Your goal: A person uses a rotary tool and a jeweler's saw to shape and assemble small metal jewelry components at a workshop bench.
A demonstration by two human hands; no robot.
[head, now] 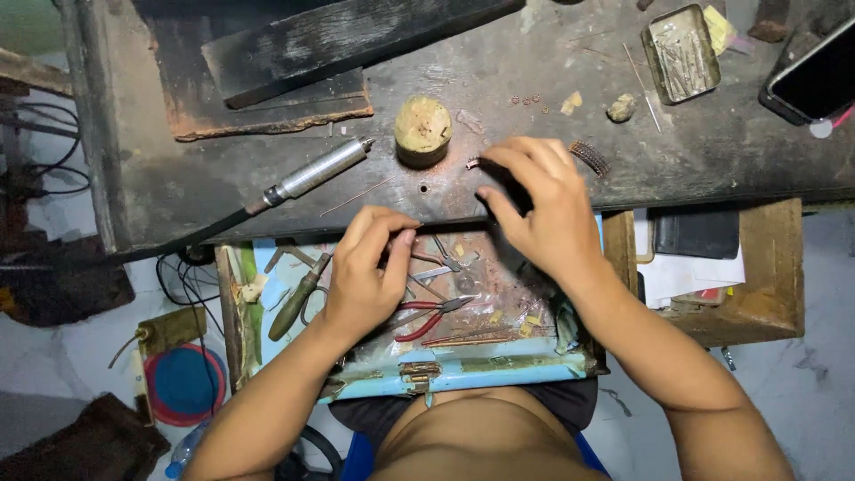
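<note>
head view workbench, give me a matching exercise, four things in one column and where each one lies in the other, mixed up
Things:
1. rotary handpiece
2. red-handled pliers
3. metal tin
4. round wooden block

Places:
A. far right of the bench top
B. in the open drawer, beside the left hand
C. bench top, left of the round block
D. middle of the bench, just beyond the right hand

Pairs: 1-C, 2-B, 3-A, 4-D

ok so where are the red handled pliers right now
In the head view, the red-handled pliers lie in the open blue drawer below the bench edge, just right of the left hand and left of the right forearm.
</note>
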